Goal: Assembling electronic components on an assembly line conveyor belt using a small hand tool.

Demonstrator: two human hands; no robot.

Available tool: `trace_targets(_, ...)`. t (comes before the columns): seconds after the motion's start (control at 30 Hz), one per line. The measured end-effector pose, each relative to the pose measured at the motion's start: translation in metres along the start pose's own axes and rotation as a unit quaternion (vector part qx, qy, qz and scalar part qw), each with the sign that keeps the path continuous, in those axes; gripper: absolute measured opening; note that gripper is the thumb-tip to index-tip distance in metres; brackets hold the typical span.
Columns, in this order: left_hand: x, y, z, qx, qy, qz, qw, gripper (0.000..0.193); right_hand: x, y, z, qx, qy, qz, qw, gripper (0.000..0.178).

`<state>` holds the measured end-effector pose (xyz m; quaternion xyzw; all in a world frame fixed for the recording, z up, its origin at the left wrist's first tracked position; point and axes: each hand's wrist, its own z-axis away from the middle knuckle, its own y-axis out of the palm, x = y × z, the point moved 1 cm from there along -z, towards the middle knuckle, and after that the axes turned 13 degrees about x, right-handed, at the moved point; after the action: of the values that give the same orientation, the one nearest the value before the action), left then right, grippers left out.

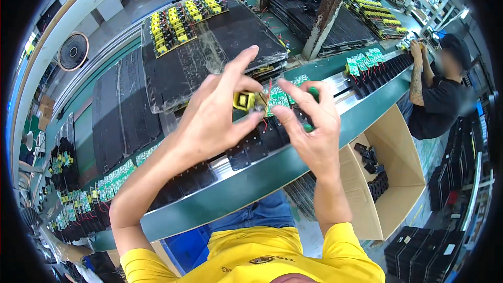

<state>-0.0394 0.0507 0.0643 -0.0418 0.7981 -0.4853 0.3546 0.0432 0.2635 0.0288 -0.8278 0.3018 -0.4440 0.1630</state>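
Note:
My left hand [212, 106] grips a small circuit board by its edge, between thumb and fingers, its index finger raised. A yellow transformer [243, 101] stands out on that board, and a thin red wire rises beside it. Close by on the right, my right hand [316, 128] has thumb and index finger apart near the wire. Two green handles [313, 93] of a hand tool show in its grip; the tool's working end is hidden. Beneath both hands lie green circuit boards [279, 99] and black plastic housings [257, 143] on the conveyor.
Yellow-topped boards [181, 26] rest on stacked black sheets [173, 81] beyond my hands. A cardboard box [395, 191] with black parts stands at right, below the green conveyor edge [209, 204]. A rusty post [327, 15] rises behind. At far right a person [443, 89] works on the same line.

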Motion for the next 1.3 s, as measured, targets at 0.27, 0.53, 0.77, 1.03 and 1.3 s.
trace_targets(0.27,-0.03,-0.006,0.046,-0.02,0.077,-0.078,0.994,0.093,0.023,0.021,0.012,0.039,-0.03,-0.218,0.975,0.028)
trace_targets(0.53,-0.038,0.014,0.063,0.126,-0.021,0.395,0.91,0.021,0.014,0.026,0.041,0.096,0.001,-0.543,0.834,0.008)
trace_targets(0.77,-0.039,0.006,0.067,-0.025,-0.069,0.344,0.936,0.011,0.029,0.026,0.037,0.06,0.04,-0.33,0.941,0.012)
trace_targets(1.03,-0.017,-0.01,0.068,0.115,-0.224,0.143,0.957,0.01,0.01,0.04,0.07,0.106,-0.005,0.013,0.994,0.023)
trace_targets(1.3,0.02,0.015,0.076,0.1,-0.205,0.04,0.973,0.016,0.007,0.055,0.084,0.167,-0.008,0.171,0.971,0.023)
